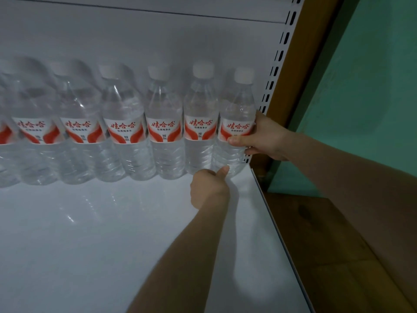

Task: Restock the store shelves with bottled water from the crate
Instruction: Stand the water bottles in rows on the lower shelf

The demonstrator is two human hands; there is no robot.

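Far row [123, 123] stocked, near shelf [112, 245] bare; my right hand [266, 136] grips the end bottle [234, 105], left hand [207, 188] curled, thumb seemingly touching its base.

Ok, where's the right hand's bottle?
Head view: the bottle is at the right end of the row on the shelf, beside the slotted upright, right hand gripping it.

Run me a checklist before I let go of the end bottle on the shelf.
1. Upright end bottle on the shelf: ok.
2. Grip of right hand at its label: ok.
3. Thumb of left hand against its base: ok.
4. Lined up beside the neighbour bottle: ok.
5. Its cap on: ok.
6. Bottles left in the crate: cannot tell, out of view.
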